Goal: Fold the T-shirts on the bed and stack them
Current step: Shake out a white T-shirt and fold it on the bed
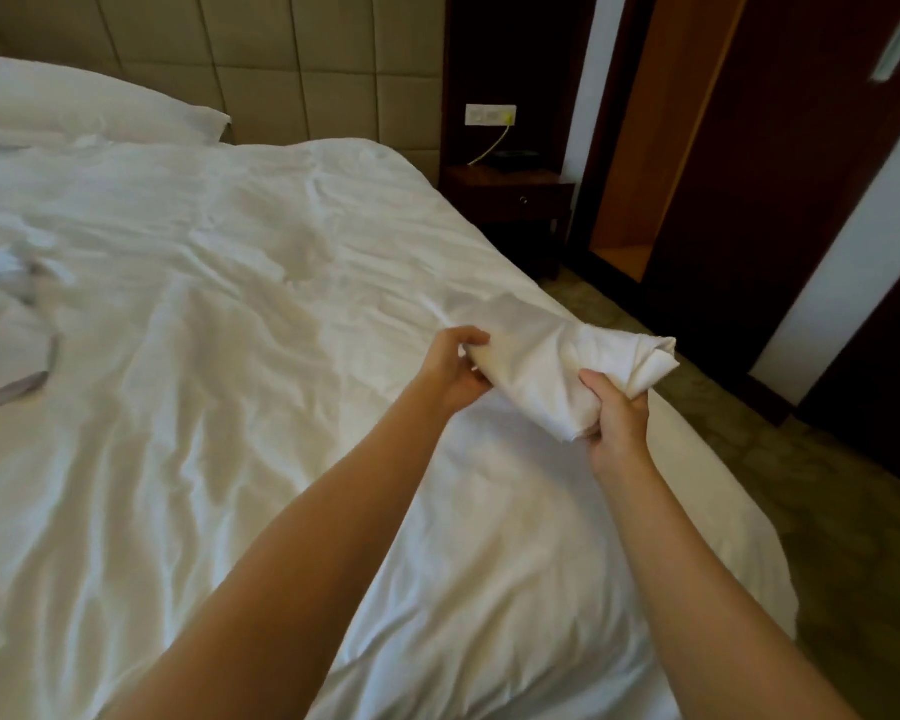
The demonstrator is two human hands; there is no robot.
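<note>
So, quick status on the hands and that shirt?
Left hand and right hand both gripping bunched white T-shirt above bed edge. Nothing in the way.

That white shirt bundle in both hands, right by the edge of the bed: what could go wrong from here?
1. The white T-shirt is held bunched by the left hand and right hand near the edge of the bed, so a loose end might slip towards the floor.
2. White on white bedding: edges may be hard to line up.
3. The other garment lies far left, a long reach for stacking.
</note>
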